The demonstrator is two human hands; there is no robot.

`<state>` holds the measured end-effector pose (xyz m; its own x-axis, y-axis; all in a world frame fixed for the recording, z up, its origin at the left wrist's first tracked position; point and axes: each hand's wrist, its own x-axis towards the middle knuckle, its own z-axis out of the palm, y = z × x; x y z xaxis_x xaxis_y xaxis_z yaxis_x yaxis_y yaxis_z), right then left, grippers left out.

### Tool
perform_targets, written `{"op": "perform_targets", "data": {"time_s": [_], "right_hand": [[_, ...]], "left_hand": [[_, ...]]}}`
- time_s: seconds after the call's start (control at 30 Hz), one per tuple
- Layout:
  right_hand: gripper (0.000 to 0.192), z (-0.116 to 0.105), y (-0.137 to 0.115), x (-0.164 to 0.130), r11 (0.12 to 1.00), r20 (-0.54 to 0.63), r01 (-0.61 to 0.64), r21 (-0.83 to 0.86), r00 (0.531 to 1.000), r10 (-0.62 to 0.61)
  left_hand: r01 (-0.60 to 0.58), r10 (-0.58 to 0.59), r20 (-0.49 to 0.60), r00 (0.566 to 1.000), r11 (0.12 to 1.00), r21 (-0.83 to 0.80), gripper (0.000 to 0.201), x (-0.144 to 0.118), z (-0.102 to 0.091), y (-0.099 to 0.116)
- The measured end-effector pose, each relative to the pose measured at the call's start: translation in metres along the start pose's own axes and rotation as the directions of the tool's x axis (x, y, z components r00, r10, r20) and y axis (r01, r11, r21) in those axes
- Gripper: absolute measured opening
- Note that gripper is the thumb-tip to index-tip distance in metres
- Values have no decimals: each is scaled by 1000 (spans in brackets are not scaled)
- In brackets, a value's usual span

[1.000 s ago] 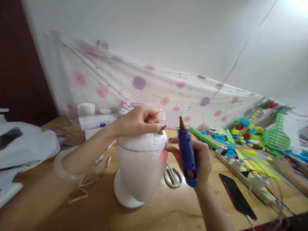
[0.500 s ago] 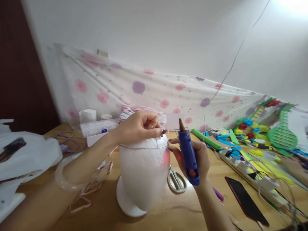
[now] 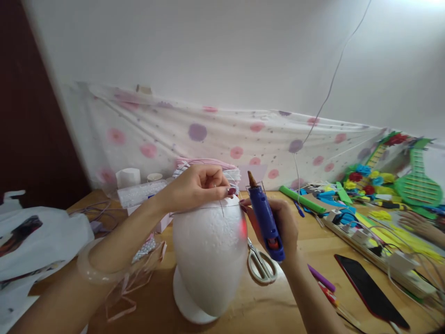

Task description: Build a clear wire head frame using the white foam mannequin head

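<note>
A white plastic bag (image 3: 31,236) covers the table's (image 3: 264,311) left edge. Just right of it the left hand (image 3: 194,188) rests on top of the white foam form (image 3: 208,260), fingertips pinched on what looks like a thin wire. The form stands near the front edge, mid-table. Touching its right shoulder, the right hand (image 3: 281,227) is wrapped around a blue glue gun (image 3: 264,221), nozzle up. Scissors (image 3: 260,264) lie just behind. Bare wood shows in front; a phone (image 3: 371,290) and power strip (image 3: 375,243) crowd the right edge.
</note>
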<state>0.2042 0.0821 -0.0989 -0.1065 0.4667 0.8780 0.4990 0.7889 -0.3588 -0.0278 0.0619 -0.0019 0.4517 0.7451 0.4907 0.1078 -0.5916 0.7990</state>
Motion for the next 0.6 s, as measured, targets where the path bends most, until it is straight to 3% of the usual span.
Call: {"op": "perform_targets", "data": {"time_s": [0.27,0.37,0.6], "right_hand": [[26,-5,-6,10,998,64,46,41,997,-48],[23,-3,-7,12,998,32,66,11,997,-66],[18,-11,-20,15,986,-45,154,-57,987,-156]], "left_hand": [[2,-1,8,1000,1000,-25,36,5,-7,-4],[6,-5,43,999,999,-31,33,8,-12,-4],[-31,31,-6,1000,998,-54,35,11,-12,-9]]}}
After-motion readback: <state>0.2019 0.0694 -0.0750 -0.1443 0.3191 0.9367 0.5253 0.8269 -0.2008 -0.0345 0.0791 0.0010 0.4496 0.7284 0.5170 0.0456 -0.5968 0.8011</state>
